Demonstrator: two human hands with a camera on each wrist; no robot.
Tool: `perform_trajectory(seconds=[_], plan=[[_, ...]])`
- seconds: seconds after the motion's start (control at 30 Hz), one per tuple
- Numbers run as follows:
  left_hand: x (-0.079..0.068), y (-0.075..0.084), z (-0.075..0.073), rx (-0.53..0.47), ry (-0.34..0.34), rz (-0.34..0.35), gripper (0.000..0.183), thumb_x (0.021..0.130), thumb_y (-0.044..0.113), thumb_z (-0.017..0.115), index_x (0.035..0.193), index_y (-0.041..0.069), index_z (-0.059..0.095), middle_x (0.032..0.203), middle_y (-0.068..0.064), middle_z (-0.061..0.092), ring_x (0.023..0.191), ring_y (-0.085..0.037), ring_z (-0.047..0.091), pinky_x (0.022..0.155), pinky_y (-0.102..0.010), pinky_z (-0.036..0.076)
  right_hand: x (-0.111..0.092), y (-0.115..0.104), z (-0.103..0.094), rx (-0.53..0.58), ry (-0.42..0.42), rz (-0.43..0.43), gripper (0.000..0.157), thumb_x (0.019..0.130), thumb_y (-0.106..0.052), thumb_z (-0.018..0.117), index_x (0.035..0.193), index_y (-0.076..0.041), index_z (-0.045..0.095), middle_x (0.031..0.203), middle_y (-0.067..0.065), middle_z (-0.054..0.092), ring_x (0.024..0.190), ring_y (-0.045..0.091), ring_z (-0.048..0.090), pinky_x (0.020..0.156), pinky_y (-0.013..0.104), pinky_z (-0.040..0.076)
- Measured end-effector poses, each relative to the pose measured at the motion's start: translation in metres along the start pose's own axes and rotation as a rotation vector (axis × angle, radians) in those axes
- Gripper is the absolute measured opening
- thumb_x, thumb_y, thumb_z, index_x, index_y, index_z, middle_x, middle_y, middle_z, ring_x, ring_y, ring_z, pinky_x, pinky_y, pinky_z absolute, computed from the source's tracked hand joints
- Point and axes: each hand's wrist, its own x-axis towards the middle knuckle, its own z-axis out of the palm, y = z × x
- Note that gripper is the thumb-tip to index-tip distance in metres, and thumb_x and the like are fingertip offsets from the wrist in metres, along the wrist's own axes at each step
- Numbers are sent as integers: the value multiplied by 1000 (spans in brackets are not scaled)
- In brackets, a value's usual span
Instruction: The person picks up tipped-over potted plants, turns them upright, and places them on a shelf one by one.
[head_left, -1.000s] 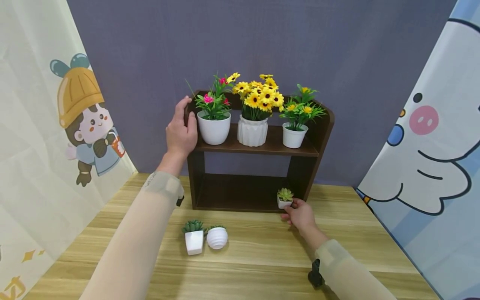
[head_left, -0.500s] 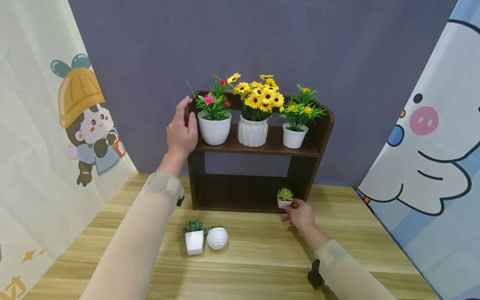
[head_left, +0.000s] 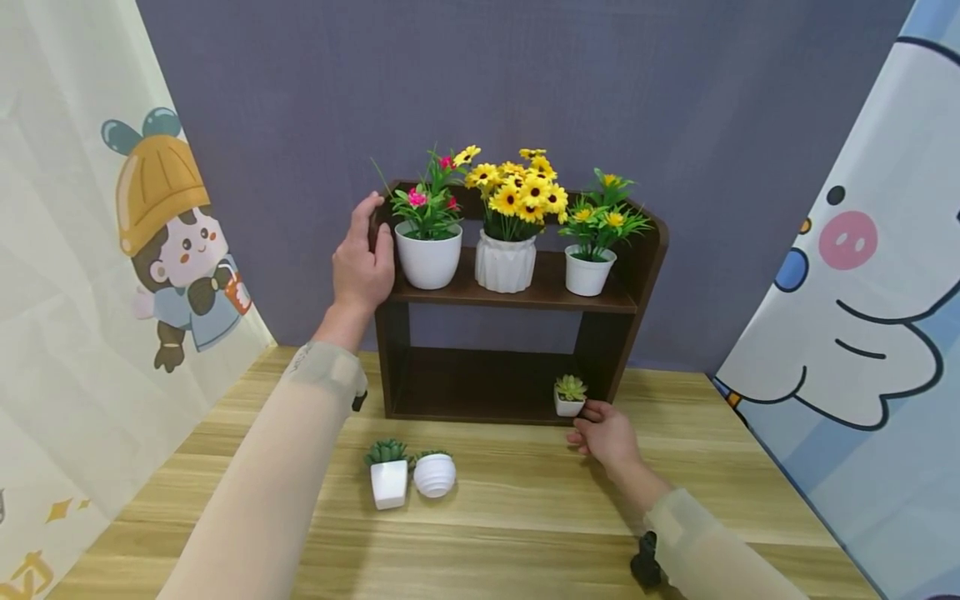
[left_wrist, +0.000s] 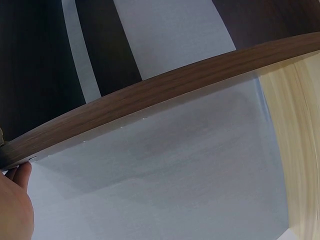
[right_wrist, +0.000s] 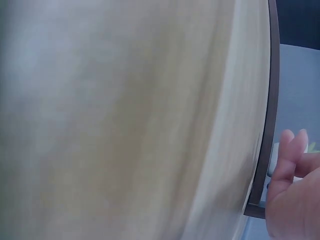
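My left hand (head_left: 363,265) grips the upper left side of a dark brown two-tier shelf (head_left: 517,302). In the left wrist view its fingers (left_wrist: 22,176) lie against the side panel. A small light-green succulent in a square white pot (head_left: 570,407) stands at the right front of the lower tier. Close beside that pot, at its right, is my right hand (head_left: 611,435), its fingers loosely bent and the pot not held. The right wrist view shows its fingertips (right_wrist: 301,137) partly in front of the pot.
Three white flower pots stand on the upper tier: pink flowers (head_left: 428,258), yellow daisies (head_left: 506,262) and yellow flowers (head_left: 588,273). On the wooden table (head_left: 510,533), a square-potted succulent (head_left: 389,483) and a round ribbed pot (head_left: 434,476) lie near the shelf's left front.
My right hand has let go of the small succulent pot and drawn slightly right and toward me. The pot stays at the lower tier's right front. My left hand has not moved.
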Motion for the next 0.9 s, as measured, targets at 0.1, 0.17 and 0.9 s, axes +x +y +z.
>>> perform_trajectory(seconds=[0.1, 0.17, 0.9], plan=[[1, 0, 0, 0, 0, 1, 45, 113, 29, 48, 156, 18, 53, 167, -1, 56, 107, -51, 71, 89, -68, 55, -3, 1, -1, -17, -1, -1, 55, 108, 3, 57, 159, 15, 40, 157, 41, 50, 71, 7, 74, 54, 22, 54], [1, 0, 0, 3, -2, -2, 45, 113, 29, 48, 157, 19, 53, 168, 0, 56, 106, -51, 71, 88, -68, 55, -6, 2, -1, -22, -4, 4, 55, 108, 3, 58, 159, 15, 41, 158, 40, 49, 72, 7, 74, 55, 23, 55], [-1, -1, 2, 14, 10, -19, 45, 113, 30, 47, 157, 19, 53, 168, 3, 56, 109, -52, 71, 88, -69, 54, -41, 1, 6, -107, -371, -98, 59, 102, -14, 75, 152, 10, 52, 145, 31, 61, 105, 21, 71, 80, 35, 60]])
